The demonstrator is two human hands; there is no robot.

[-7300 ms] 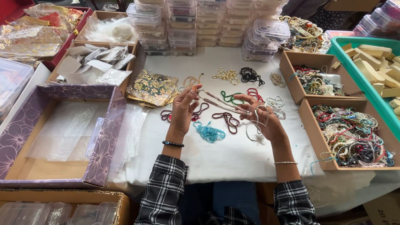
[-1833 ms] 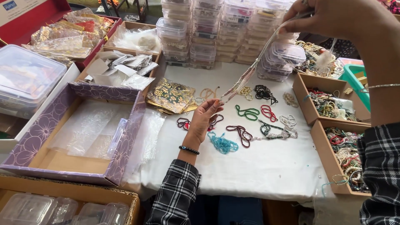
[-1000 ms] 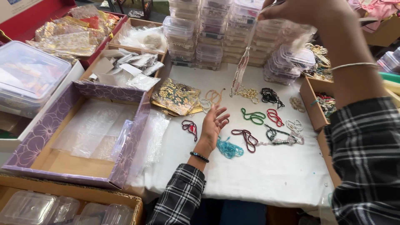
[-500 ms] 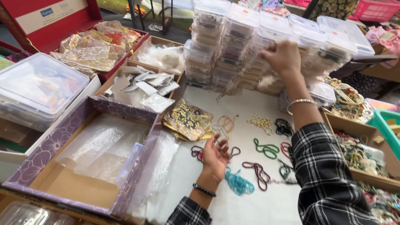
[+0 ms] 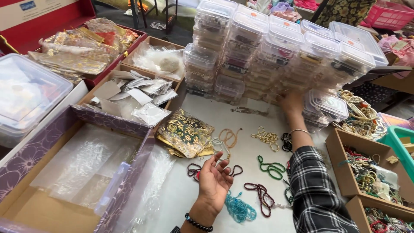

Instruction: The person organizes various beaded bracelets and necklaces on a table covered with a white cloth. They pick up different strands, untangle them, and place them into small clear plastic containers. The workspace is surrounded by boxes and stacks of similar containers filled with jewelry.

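Observation:
My left hand [image 5: 213, 181] rests palm up with fingers spread on the white table cover [image 5: 181, 198], holding nothing. Around it lie bead strands: a maroon one [image 5: 193, 171], a turquoise bunch [image 5: 239, 209], a dark red loop [image 5: 261, 194] and a green one [image 5: 271, 167]. My right hand [image 5: 291, 103], in a black-and-white checked sleeve with a thin bangle, reaches far back to the foot of the stacked clear plastic boxes [image 5: 267, 51]. Its fingers are tucked against the boxes and hidden. A thin pale strand [image 5: 248, 111] lies on the cover just left of that hand.
Gold-patterned dark pouches [image 5: 185, 133] lie left of centre. A purple floral box [image 5: 26, 159] with plastic sheets fills the left. Behind it are a cardboard tray of small bags [image 5: 129, 95] and a red box [image 5: 86, 17]. Cardboard trays of beads [image 5: 334, 151] and a teal basket [image 5: 394, 138] stand right.
My right hand came down from holding a long strand high and went back to the box stacks; a strand now lies on the cover. My left hand stayed open on the table.

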